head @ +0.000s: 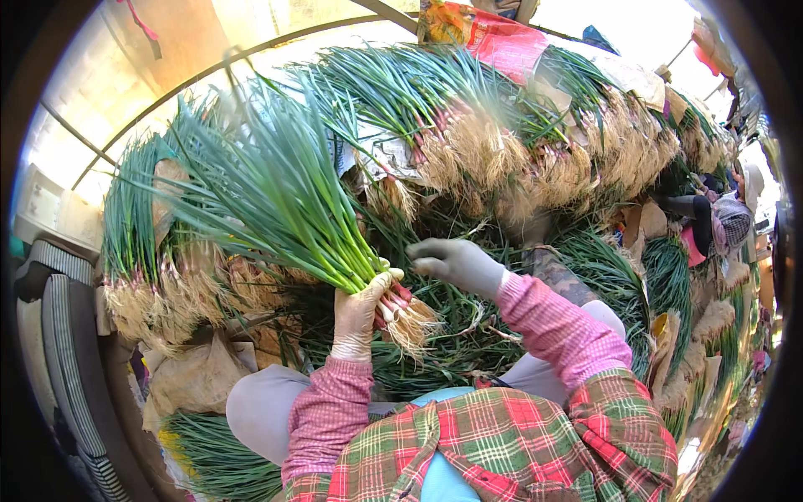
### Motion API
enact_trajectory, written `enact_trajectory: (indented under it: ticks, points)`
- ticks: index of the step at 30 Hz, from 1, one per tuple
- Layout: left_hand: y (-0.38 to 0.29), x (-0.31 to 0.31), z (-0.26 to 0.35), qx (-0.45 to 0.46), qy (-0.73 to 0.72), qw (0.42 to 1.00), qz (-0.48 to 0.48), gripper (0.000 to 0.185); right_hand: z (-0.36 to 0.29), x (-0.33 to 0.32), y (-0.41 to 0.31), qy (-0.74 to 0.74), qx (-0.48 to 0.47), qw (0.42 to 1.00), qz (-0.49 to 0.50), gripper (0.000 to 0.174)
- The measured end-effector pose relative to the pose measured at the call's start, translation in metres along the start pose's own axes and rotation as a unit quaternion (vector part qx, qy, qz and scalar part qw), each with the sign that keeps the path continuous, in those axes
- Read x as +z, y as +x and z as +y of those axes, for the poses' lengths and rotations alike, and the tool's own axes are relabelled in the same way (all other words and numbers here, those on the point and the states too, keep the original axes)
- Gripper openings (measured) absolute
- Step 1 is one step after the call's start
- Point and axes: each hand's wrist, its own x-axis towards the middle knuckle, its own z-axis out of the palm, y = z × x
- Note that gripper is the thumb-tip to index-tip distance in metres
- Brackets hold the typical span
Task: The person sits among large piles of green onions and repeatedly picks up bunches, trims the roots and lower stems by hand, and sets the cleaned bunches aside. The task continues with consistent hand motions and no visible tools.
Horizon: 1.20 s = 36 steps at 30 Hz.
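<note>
My left hand (pixel 364 307), in a pale glove, grips a bunch of green onions (pixel 326 232) near its base. The long green leaves fan out to the upper left, and the reddish-white bulbs with stringy roots (pixel 408 323) stick out below the fist to the right. A little to the right of the bunch is my right hand (pixel 455 263), in a grey glove, its fingers apart and nothing visible in them. Loose green leaves (pixel 452 351) lie heaped beneath both hands, between my knees.
Rows of green onions with roots (pixel 477 138) lie across the front, with more bunches at the left (pixel 144 270) and lower left (pixel 226 445). A red plastic sack (pixel 502 47) lies behind. Another person (pixel 731 219) sits at the far right. Someone's striped trouser leg (pixel 69 364) stands at the left.
</note>
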Motion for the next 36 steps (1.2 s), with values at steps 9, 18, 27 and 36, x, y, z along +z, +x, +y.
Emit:
enact_trajectory:
  ticks: [9,18,27,36]
  points:
    - [-0.007,0.004,0.008,0.155,-0.014,0.975,0.157,0.020,-0.028,0.013,0.065,-0.296,0.042,0.944,0.140,0.036]
    - [0.022,-0.027,0.019,0.030,-0.079,0.991,0.100,0.019,-0.017,-0.037,0.151,-0.287,0.057,0.943,0.157,0.052]
    - [0.026,-0.024,0.002,0.024,-0.078,0.995,0.050,0.025,-0.028,0.011,0.050,-0.173,-0.100,0.980,-0.017,0.044]
    - [0.015,-0.020,-0.008,-0.019,-0.046,0.996,0.072,0.014,-0.009,0.058,0.058,0.390,0.027,0.910,-0.137,0.069]
